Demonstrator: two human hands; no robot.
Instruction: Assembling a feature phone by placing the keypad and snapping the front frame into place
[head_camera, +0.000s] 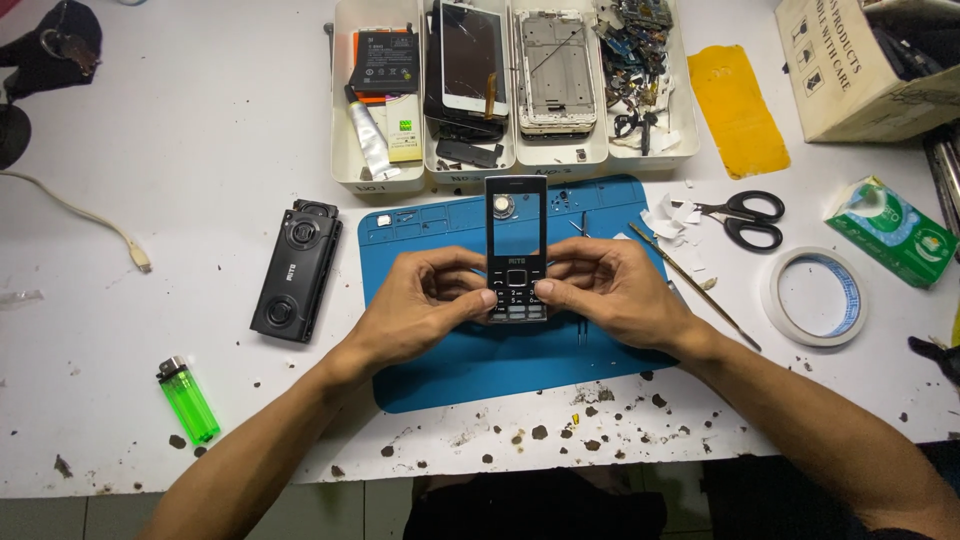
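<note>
Left hand (425, 305) has its fingers curled around the lower left edge of the phone front cover (516, 248), thumb pressed on the keypad part; right hand (610, 292) is gripping the opposite edge the same way, thumb tip on the keys. Between them the cover stands upright over the blue mat (440, 375), and its screen window is empty, so the mat shows straight through it.

Sweeping across from the far left of the mat: a green lighter (188, 400) lies well off its lower left corner, and a black phone body (296, 270) lies just beside its left edge. Beyond the mat's top edge sit four white trays (515, 155) side by side, packed with phone parts. Off the mat's right edge there's a thin metal tool (690, 278), then black-handled scissors (742, 217) among scraps of paper, then a roll of tape (815, 297). Farthest right, well apart from the mat, rests a green tissue pack (890, 230).
</note>
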